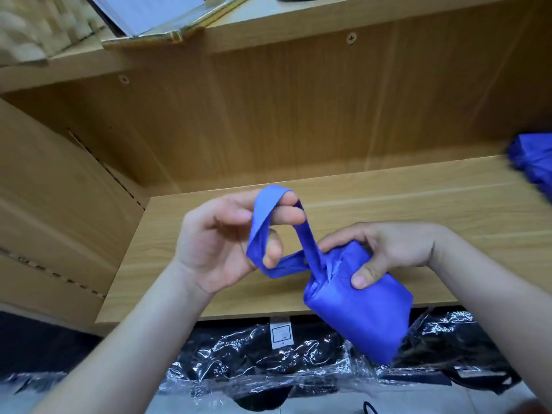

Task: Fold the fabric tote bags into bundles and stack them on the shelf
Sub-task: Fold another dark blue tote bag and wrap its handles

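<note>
Blue tote bag (358, 318), illegible white label (280, 331)

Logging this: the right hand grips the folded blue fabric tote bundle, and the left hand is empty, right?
No: the right hand grips the folded blue fabric tote bundle, but the head view shows its blue fabric strap looped over fingers of the left hand.

Nearest me I see black goods sealed in crinkled clear plastic (268, 363), one packet carrying a small white label (280, 331). Far off at the upper left, white pages (143, 10) lie on a gold-edged stand (174, 35). To the right of the stand, a screw head (351, 38) shows in the wood.
</note>
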`<state>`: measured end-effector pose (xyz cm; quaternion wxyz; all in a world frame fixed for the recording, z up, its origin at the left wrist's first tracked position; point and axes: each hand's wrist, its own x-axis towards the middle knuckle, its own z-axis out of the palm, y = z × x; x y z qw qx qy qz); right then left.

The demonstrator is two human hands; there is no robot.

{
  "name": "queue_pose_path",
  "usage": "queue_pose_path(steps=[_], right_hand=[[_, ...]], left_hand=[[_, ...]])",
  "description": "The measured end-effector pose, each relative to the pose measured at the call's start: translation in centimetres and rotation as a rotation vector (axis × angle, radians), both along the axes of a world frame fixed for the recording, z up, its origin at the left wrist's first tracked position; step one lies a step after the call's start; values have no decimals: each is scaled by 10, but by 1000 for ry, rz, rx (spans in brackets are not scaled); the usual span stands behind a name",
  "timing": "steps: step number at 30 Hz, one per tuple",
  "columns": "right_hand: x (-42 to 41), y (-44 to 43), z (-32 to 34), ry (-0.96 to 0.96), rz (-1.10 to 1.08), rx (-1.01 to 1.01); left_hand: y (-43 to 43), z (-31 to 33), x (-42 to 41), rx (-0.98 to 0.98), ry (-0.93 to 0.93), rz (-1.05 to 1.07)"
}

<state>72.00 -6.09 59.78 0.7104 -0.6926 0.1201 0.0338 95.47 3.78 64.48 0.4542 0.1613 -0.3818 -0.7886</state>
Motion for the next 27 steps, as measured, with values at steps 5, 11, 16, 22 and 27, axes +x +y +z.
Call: queue_pose_path(steps=[5, 11, 16, 22, 27], right_hand=[[3, 7, -13, -61, -101, 100], [2, 12, -2, 18, -281, -346], [21, 28, 14, 204, -181, -1093], [25, 17, 11, 184, -276, -845], [20, 17, -9, 135, -395, -759]], left_hand=[[4, -22, -9, 39, -139, 362], [-3, -42, -11, 58, -237, 467], [-9, -53, -21, 33, -373, 407], [-14, -46, -27, 0, -479, 438], [-11, -47, -31, 118, -604, 647]])
